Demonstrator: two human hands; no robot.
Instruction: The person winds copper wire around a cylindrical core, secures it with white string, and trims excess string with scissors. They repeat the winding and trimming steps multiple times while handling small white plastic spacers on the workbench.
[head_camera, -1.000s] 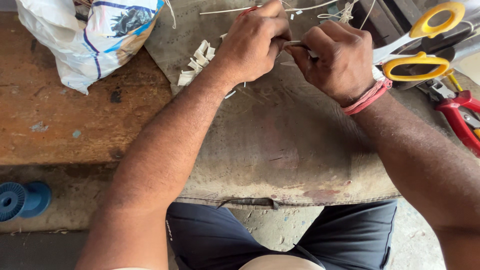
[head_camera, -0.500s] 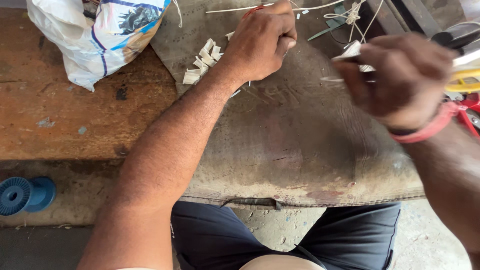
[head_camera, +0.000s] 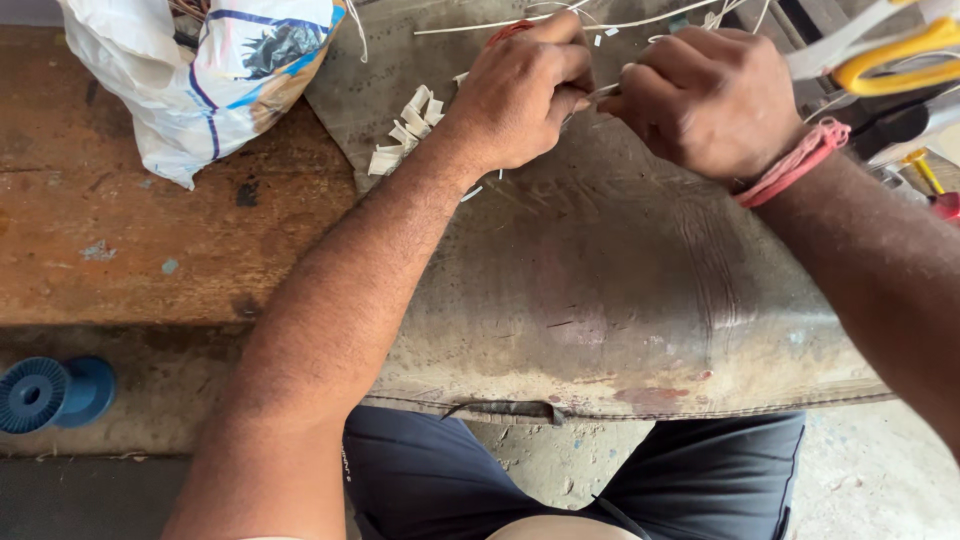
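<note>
Wire piece (head_camera: 603, 92): thin pale strand, pinched between both hands near the far edge of the grey mat (head_camera: 620, 300).
Blue spool (head_camera: 50, 392): lies at the bench's near left corner, untouched.
Printed bag (head_camera: 200, 70): sits at the far left.
Cut white pieces (head_camera: 405, 135): small pile already lying left of the hands; loose strands remain beyond them.
Left hand (head_camera: 520, 95): fingers closed narrowly on the strand.
Right hand (head_camera: 705, 100): fist closed on the strand's other end.
Yellow-handled scissors (head_camera: 890, 50): far right corner, not held.
</note>
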